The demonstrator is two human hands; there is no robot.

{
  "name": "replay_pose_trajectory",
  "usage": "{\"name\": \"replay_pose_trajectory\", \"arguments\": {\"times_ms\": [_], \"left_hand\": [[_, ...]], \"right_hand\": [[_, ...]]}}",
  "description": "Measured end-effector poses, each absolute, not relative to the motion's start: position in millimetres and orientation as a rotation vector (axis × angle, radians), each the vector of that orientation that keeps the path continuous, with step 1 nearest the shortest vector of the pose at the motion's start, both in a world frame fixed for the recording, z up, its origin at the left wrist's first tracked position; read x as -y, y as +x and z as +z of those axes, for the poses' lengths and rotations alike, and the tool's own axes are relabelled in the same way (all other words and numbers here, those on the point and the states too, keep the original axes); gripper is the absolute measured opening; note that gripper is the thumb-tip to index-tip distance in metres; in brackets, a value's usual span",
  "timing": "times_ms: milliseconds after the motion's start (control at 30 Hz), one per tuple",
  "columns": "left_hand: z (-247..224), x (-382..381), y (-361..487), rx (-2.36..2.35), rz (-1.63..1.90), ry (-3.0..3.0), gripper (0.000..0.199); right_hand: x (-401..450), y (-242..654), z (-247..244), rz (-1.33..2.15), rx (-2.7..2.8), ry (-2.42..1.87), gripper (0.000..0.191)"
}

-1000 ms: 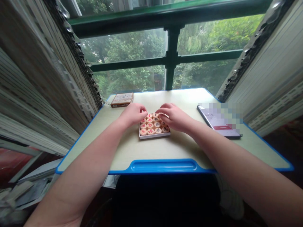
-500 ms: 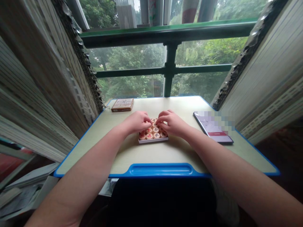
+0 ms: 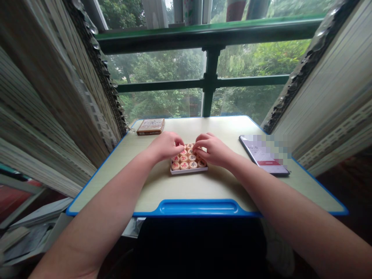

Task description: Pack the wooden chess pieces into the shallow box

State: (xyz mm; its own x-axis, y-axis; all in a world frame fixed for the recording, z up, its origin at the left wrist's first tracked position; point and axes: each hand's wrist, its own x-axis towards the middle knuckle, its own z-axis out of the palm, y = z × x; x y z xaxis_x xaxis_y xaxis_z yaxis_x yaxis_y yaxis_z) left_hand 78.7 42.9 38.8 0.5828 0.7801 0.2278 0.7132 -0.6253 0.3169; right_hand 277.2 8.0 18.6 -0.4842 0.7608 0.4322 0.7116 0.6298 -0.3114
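Note:
A shallow white box [image 3: 189,171] holds rows of round wooden Chinese chess pieces [image 3: 184,165], some with red characters and some with black. My left hand [image 3: 166,146] reaches over the box's far-left corner, thumb and forefinger closed around a piece at its edge. From the right, my right hand [image 3: 213,149] curls over the pieces, its thumb and fingertips gripping one on that side. The fingers partly cover the pieces they hold. Between my two hands, the middle columns show, lying flat with characters up.
A patterned cardboard box lid [image 3: 150,126] lies at the desk's far left. On the right rests a phone [image 3: 265,157], its screen partly blurred. The desk [image 3: 162,190] has a blue rim and a pen groove [image 3: 198,207] in front. Curtains [image 3: 325,77] hang beside a green-railed window.
My left hand has shifted slightly up and away from the near-left pieces, leaving more red ones in sight. My right hand stays at its side of the box. The view tilts a little.

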Motion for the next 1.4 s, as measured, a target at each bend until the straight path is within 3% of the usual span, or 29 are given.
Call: {"name": "replay_pose_trajectory", "arguments": {"times_ms": [200, 1400], "left_hand": [[48.1, -29.6, 80.4, -1.039, 0.416, 2.551, 0.020], [67.3, -18.6, 65.7, -0.921, 0.129, 2.495, 0.023]], "right_hand": [[-2.3, 276.2, 23.5, 0.164, 2.355, -1.029, 0.017], [14.5, 266.5, 35.1, 0.289, 2.540, -0.866, 0.016]]}}
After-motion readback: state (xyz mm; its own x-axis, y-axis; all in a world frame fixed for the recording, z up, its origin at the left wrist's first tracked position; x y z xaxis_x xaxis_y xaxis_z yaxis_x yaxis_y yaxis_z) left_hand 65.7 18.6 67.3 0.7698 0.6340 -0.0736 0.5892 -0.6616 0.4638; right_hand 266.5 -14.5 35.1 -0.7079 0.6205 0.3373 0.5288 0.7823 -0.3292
